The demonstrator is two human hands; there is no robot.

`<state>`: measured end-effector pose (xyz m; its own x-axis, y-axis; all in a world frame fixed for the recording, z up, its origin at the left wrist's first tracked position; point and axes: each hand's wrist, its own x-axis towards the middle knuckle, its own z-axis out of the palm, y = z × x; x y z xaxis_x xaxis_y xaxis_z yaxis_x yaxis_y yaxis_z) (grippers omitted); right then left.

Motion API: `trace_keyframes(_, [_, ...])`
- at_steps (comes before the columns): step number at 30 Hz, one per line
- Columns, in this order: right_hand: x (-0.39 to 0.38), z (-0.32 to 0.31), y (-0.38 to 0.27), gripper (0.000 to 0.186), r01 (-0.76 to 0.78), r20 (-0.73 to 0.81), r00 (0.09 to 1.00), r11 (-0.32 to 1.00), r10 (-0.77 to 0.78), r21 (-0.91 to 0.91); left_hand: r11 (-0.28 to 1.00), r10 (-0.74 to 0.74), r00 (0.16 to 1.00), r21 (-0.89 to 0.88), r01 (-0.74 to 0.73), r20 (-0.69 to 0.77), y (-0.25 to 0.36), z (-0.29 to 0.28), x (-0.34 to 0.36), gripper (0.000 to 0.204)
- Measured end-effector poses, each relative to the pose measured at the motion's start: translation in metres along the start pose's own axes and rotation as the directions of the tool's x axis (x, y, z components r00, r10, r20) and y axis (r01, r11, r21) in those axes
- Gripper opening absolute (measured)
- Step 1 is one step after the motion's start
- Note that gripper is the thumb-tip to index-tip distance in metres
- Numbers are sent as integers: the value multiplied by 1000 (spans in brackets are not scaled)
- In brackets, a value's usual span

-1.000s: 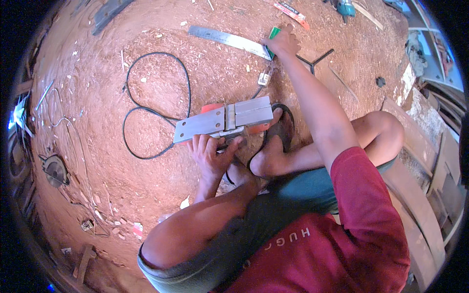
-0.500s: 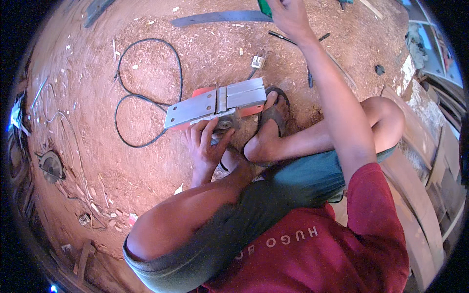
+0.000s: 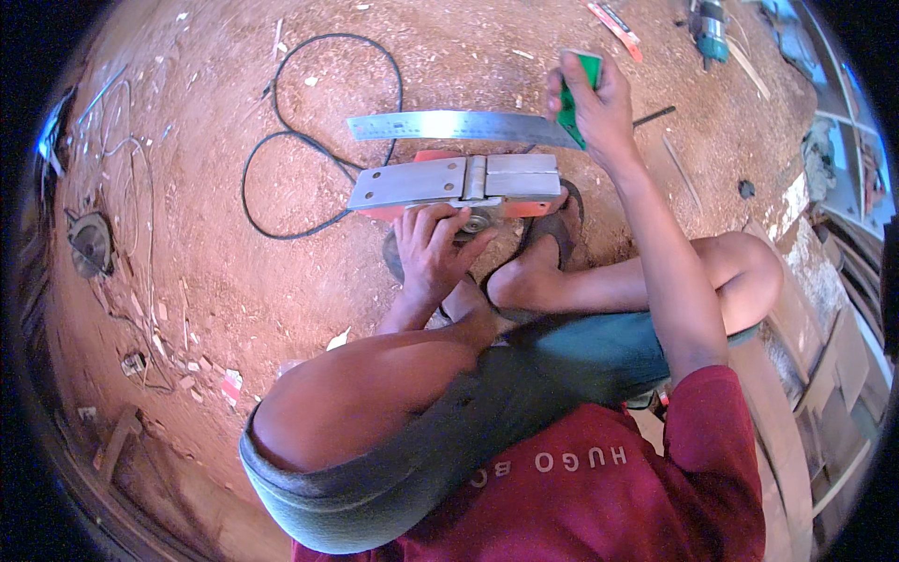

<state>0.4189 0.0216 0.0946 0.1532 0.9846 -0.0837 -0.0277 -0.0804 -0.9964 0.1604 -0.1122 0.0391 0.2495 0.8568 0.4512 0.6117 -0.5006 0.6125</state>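
Observation:
My left hand [image 3: 433,242] has its fingers curled on the near side of an orange electric planer [image 3: 405,184], which lies sole-up with its metal plates and cutter slot showing, by my sandalled feet [image 3: 524,281]. My right hand [image 3: 607,110] grips the green handle [image 3: 582,77] of a try square, raised beyond the planer's right end. The square's steel blade [image 3: 440,125] stretches leftward above and just past the planer, roughly parallel to its plates; whether the two touch I cannot tell.
A black cord [image 3: 245,178] loops left of the planer. A circular saw [image 3: 92,245] lies at far left. A green power tool [image 3: 712,37] and an orange hand tool [image 3: 618,36] are at upper right. Boards [image 3: 838,393] are piled along the right. Wood scraps [image 3: 192,375] litter the dusty ground.
My right hand has carried the square upward and away, then back toward me, so that its blade is now much closer to the planer. My left hand stays on the planer.

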Motion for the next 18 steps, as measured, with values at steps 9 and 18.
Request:
trace_keyframes(9, [-7,3,9,30,-3,30,1000,1000,4,-19,999,-25,1000,-32,25,-8,-2,0,-2,46])
trace_keyframes(18, [-4,10,21,28,-5,90,996,1000,7,-23,999,-32,999,-44,32,-11,-1,0,0,46])
